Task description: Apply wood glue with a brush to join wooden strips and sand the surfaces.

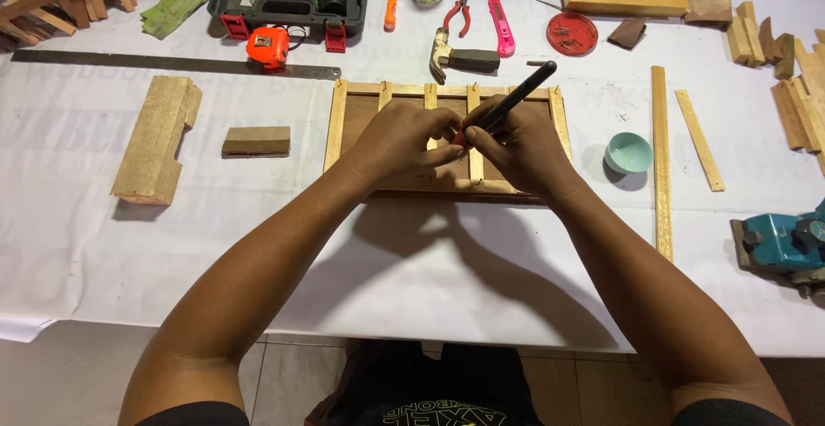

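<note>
Hands meet over the slatted wooden frame (449,138): right hand (526,147) clamps a black tool (514,99), left hand (400,142) fingertips pinched together at its tip.

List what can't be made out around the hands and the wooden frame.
Head view only:
- Tip of the black pen-like tool: hidden between the left hand and right hand.
- Middle of the slatted wooden frame: covered by both hands.
- Teal power tool: cut off by the right edge.
- Contents of the red round lid: too small.
</note>
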